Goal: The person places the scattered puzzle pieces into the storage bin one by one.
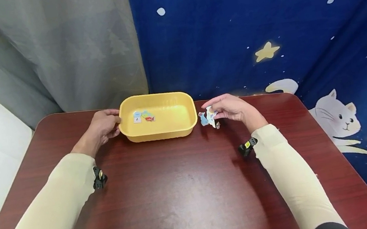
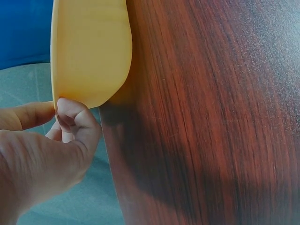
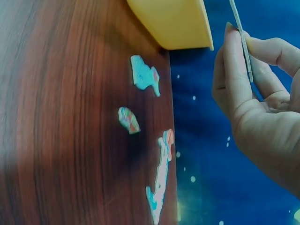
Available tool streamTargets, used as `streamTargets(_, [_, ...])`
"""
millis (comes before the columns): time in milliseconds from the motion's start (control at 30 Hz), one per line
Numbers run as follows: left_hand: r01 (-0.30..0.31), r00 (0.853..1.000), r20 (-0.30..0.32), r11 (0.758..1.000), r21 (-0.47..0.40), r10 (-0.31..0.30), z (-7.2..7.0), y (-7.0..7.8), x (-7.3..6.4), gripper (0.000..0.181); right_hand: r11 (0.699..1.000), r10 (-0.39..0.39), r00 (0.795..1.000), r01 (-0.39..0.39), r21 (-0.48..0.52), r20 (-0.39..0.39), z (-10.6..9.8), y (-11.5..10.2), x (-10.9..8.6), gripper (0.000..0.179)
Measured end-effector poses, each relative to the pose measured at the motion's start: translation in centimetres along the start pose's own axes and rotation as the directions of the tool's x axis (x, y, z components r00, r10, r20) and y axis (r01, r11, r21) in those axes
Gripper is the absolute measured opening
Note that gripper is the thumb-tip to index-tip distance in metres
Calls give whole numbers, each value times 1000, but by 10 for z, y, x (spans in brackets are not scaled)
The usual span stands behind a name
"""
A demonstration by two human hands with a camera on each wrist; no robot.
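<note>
"Right hand clamped in a pinch on a thin flat piece, near three loose pieces on the counter. Which way lies the yellow bin?"

"Just to the left, its long axis running sideways toward that hand, the nearer of the two to the pieces. Farther off, the left hand grips the bin's opposite end."
</note>
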State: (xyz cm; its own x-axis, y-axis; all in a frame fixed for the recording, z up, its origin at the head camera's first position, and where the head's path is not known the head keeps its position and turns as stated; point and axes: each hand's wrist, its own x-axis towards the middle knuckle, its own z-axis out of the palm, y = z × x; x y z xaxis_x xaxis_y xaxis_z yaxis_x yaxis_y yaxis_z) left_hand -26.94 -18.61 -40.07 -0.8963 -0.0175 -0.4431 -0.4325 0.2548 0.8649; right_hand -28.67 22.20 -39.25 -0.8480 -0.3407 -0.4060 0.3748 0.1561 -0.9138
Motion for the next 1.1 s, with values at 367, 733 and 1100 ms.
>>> streamTargets(367, [12,1000,-3,1000,-7,-12,0,-2,1,47,998,21,1000,-21,67,2,18,-10,11,11])
streamTargets(733, [-1,1000,4,1000,-20,1,-1,-2,0,48,990,24,997,-14,138,-72,42,-13,27,18])
streamTargets(1100, [-5,1000,2,1000,-20,5,-1,-2,-1,47,987,16,997,-4,161,-75,56,-12,39,51])
